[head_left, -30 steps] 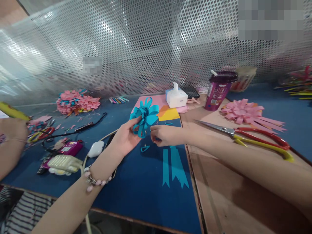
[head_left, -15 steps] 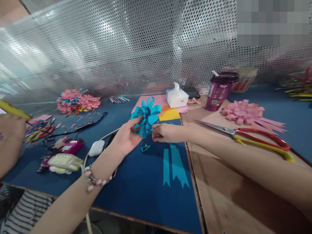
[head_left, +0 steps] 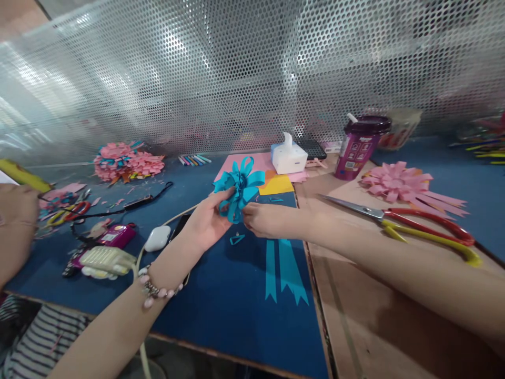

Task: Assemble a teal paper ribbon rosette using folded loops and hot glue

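Above the blue table mat (head_left: 221, 310), one teal looped-paper flower (head_left: 240, 185) is held in two hands.
The left hand (head_left: 205, 223) grips its back and the right hand (head_left: 264, 220) pinches its lower edge. Nearby lie one pair of red-and-yellow scissors (head_left: 414, 223), one white tissue box (head_left: 289, 158) with a tissue poking out, two flat teal paper strips (head_left: 282, 266) and one small teal paper loop (head_left: 236, 239).

teal paper flower (head_left: 239, 185) | looped petals, upright | held above blue mat

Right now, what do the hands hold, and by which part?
The left hand holds the teal paper flower by its lower petals; the right hand pinches its bottom edge.
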A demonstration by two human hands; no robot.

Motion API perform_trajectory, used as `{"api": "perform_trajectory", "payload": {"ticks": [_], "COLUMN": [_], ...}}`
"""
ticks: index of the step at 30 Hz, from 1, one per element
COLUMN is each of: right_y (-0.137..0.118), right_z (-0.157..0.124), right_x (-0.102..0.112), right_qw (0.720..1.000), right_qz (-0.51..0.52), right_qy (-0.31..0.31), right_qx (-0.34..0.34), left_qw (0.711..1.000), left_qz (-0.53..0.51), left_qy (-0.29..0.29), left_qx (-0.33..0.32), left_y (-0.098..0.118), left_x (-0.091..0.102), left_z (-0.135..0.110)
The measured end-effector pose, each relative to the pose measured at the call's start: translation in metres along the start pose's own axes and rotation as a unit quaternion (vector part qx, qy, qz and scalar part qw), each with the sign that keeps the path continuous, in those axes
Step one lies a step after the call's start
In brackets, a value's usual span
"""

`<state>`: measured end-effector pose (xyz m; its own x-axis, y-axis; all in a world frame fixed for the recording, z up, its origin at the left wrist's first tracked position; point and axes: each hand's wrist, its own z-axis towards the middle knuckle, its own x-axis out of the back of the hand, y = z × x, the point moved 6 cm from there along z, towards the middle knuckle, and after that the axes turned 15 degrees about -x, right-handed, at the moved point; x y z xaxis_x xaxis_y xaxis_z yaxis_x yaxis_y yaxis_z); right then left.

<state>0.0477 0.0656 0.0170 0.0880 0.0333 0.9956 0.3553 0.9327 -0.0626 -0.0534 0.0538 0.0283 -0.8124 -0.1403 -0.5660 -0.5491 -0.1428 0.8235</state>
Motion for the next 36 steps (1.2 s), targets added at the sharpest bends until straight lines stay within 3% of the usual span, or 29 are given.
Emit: {"api": "perform_trajectory", "payload": {"ticks": [12,18,21,26,30,33,36], "right_y": [0.031,0.040,0.045,0.054,0.067,0.075,0.072], "right_z": [-0.003,-0.006,-0.016,-0.058,-0.106,-0.138,-0.160], "right_x": [0.003,0.010,0.016,0.024,0.025,0.021,0.015], "right_qw": [0.976,0.959,0.938,0.915,0.895,0.861,0.818], "right_qz": [0.194,0.250,0.311,0.358,0.374,0.384,0.429], "right_qy": [0.013,-0.006,-0.033,-0.056,-0.022,0.039,0.059], "right_qx": [-0.098,-0.132,-0.151,-0.180,-0.243,-0.331,-0.378], "left_qw": [1.000,1.000,1.000,1.000,1.000,1.000,0.999], "left_qz": [0.003,-0.003,-0.003,0.001,0.018,0.017,0.018], "left_qy": [-0.001,-0.006,-0.014,-0.010,0.005,-0.017,-0.032], "left_qx": [-0.004,-0.002,-0.002,-0.005,-0.001,-0.007,-0.007], "left_y": [0.001,0.002,0.001,0.000,0.000,0.000,-0.003], "left_x": [-0.002,-0.003,-0.005,-0.005,-0.003,-0.004,-0.003], "left_z": [0.000,-0.001,-0.002,-0.002,-0.002,-0.002,-0.003]}}
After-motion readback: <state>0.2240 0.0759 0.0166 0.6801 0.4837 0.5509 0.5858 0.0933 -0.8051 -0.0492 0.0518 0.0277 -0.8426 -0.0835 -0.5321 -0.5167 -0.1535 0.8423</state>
